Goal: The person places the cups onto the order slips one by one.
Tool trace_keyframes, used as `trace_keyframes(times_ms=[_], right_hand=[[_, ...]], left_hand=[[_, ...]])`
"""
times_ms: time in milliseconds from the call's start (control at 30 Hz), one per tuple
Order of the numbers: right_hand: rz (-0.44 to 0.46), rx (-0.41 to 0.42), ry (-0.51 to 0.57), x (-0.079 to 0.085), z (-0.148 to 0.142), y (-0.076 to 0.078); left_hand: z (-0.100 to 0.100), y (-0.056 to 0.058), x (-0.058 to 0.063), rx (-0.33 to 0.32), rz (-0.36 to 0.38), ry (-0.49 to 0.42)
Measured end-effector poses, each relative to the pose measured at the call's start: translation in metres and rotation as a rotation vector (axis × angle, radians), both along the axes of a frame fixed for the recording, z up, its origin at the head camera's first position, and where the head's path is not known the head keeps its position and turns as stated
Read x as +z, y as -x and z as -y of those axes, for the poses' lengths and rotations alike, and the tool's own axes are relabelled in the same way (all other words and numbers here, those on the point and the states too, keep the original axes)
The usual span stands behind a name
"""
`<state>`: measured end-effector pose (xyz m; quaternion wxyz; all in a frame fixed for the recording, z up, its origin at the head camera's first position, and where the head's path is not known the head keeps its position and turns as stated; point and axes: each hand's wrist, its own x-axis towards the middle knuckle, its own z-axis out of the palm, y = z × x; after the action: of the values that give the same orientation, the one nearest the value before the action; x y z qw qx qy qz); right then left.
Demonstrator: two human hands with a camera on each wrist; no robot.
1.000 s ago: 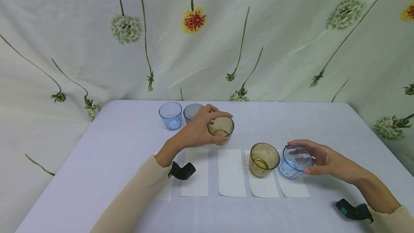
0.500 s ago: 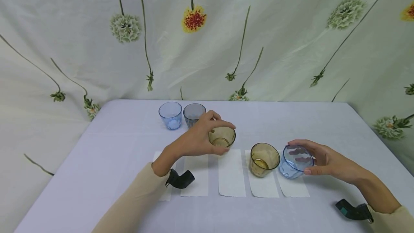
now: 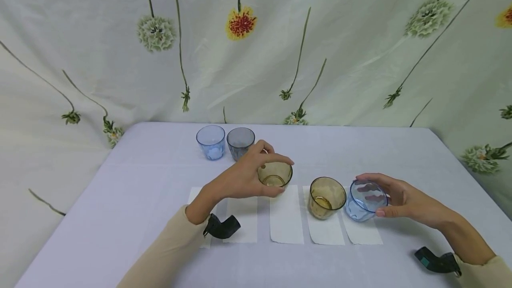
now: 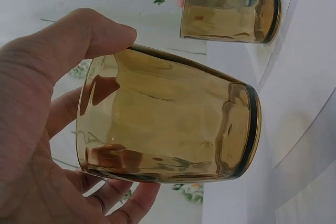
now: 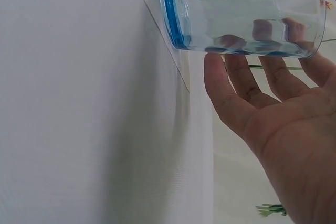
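Observation:
My left hand (image 3: 249,176) grips an amber glass tumbler (image 4: 168,119) by its sides, thumb and fingers on opposite walls near the rim. In the head view this tumbler overlaps the far end of the middle paper strip (image 3: 286,223). Thumb and fingers of my right hand (image 3: 406,200) hold a light blue glass tumbler (image 3: 360,208) that stands at the rightmost paper strip (image 3: 366,234). A second amber tumbler (image 3: 326,197) stands on the strip just left of it, close beside the blue one. All three tumblers have their mouths up.
A blue tumbler (image 3: 210,142) and a grey tumbler (image 3: 241,139) stand side by side at the table's far edge, beyond my left hand. Two more paper strips lie on the left, one (image 3: 243,208) partly under my wrist camera. A flowered cloth (image 3: 352,57) hangs behind the table.
My left hand has brought its amber tumbler nearer to me and slightly right, toward the middle strip. The grey tumbler shows more fully. My right hand and its blue tumbler have stayed put.

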<state>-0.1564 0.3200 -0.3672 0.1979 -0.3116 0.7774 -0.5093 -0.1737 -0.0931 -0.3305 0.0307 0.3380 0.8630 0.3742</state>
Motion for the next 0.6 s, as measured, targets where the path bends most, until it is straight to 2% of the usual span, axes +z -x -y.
trace_keyframes(times_ms=[600], right_hand=[[0.019,-0.034,-0.023,-0.0006,-0.0001,0.0013]], left_hand=[[-0.0048,-0.0028,-0.0012,-0.036,0.018,0.001]])
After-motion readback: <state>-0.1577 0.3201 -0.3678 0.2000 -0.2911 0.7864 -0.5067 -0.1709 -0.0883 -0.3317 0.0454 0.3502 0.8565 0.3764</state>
